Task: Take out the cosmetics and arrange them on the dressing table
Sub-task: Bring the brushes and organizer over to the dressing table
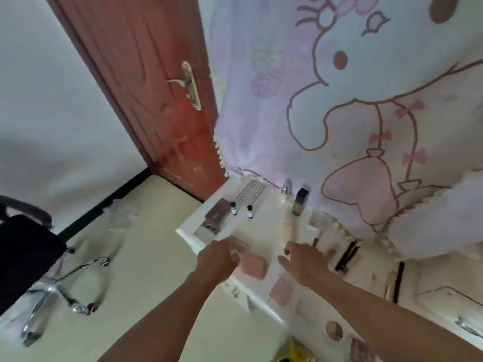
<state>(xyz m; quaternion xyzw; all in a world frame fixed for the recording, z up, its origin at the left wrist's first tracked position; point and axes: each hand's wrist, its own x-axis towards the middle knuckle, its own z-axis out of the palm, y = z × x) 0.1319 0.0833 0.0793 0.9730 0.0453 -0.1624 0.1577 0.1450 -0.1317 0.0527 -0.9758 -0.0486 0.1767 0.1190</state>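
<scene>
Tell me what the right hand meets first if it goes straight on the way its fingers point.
Most likely the pale pink tube lying just ahead of the right hand; the foundation bottle stands beyond it. Depth is unclear.

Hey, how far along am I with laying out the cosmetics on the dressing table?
Mostly laid out: two small bottles, foundation bottle, pink compact and pencils already sit on the dressing table. In hand: left hand holds a pale pink case; right hand hovers open. Left: at least placing that case.
</scene>
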